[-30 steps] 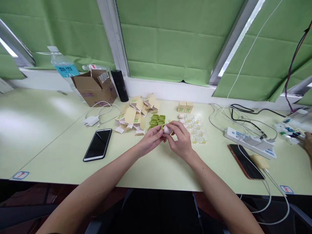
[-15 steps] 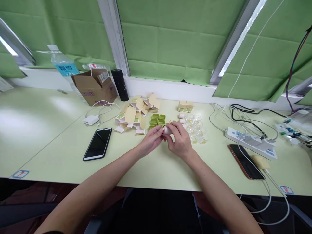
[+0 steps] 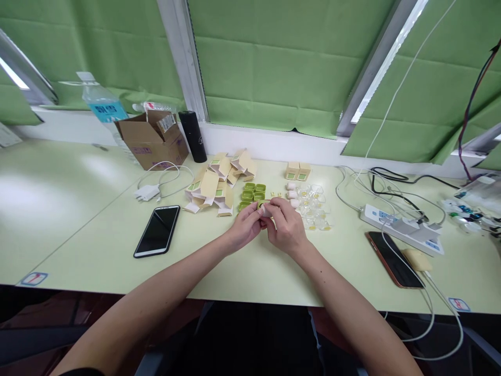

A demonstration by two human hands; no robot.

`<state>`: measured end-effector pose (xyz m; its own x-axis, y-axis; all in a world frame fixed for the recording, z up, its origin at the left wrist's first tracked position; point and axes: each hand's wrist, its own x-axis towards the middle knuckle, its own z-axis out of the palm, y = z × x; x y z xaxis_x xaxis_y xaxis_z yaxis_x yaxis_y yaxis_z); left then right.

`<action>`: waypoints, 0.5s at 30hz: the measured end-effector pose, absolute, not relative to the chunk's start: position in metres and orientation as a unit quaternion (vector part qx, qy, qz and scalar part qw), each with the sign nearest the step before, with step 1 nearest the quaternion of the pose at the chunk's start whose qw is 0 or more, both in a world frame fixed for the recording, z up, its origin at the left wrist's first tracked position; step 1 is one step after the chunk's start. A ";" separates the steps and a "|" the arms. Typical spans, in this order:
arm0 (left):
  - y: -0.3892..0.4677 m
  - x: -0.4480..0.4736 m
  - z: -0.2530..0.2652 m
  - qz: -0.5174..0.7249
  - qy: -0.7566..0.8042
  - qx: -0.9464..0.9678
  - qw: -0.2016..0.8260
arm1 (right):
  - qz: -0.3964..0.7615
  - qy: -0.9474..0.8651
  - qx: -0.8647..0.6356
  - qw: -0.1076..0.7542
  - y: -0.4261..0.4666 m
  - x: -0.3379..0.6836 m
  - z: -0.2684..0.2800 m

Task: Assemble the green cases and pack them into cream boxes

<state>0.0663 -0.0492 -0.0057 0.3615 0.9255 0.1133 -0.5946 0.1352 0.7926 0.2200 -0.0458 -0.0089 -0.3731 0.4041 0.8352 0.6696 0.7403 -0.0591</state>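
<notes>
My left hand (image 3: pixel 246 227) and my right hand (image 3: pixel 288 223) meet above the front middle of the table. Between their fingertips they pinch a small pale pinkish-white rounded piece (image 3: pixel 266 211) with a dark green part at its upper edge. Fingers cover much of it. Just beyond my left hand stand several small green open-topped cups (image 3: pixel 247 195) in rows. Past my right hand lie a short column of pale pink rounded pieces (image 3: pixel 291 195), several clear plastic covers (image 3: pixel 315 199) with yellow spots, and tiny yellow bits (image 3: pixel 278 194).
Opened cream cartons (image 3: pixel 209 185) lie behind on the left, two closed small boxes (image 3: pixel 298 171) at the back. A phone (image 3: pixel 157 231) lies left; another phone (image 3: pixel 393 258), a power strip (image 3: pixel 403 228) and cables lie right. A cardboard box (image 3: pixel 154 141) and black flask (image 3: pixel 193 137) stand behind.
Both hands stay together on the small piece and have shifted very slightly toward me. The right fingers have moved a little around it, and the yellow bits show more clearly.
</notes>
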 end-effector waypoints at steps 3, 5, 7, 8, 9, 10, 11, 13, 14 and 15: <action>-0.049 0.067 -0.005 0.527 0.203 0.395 0.725 | -0.163 -0.814 -0.322 0.455 -0.046 0.220 -0.009; -0.049 0.068 -0.006 0.526 0.198 0.399 0.725 | -0.165 -0.814 -0.324 0.452 -0.046 0.220 -0.010; -0.048 0.068 -0.007 0.522 0.193 0.406 0.725 | -0.158 -0.818 -0.335 0.441 -0.047 0.219 -0.010; -0.048 0.068 -0.008 0.521 0.192 0.408 0.725 | -0.154 -0.818 -0.342 0.436 -0.047 0.219 -0.010; -0.048 0.068 -0.008 0.522 0.193 0.408 0.724 | -0.151 -0.817 -0.347 0.434 -0.047 0.218 -0.010; -0.048 0.067 -0.007 0.523 0.196 0.405 0.724 | -0.149 -0.816 -0.349 0.437 -0.046 0.218 -0.010; -0.048 0.067 -0.007 0.524 0.199 0.403 0.723 | -0.146 -0.814 -0.348 0.442 -0.046 0.218 -0.009; -0.049 0.064 -0.006 0.522 0.201 0.400 0.726 | -0.137 -0.808 -0.340 0.461 -0.045 0.218 -0.006; -0.049 0.063 -0.006 0.518 0.201 0.401 0.728 | -0.130 -0.806 -0.335 0.471 -0.045 0.218 -0.005; -0.049 0.062 -0.005 0.514 0.200 0.404 0.729 | -0.122 -0.804 -0.332 0.479 -0.044 0.219 -0.004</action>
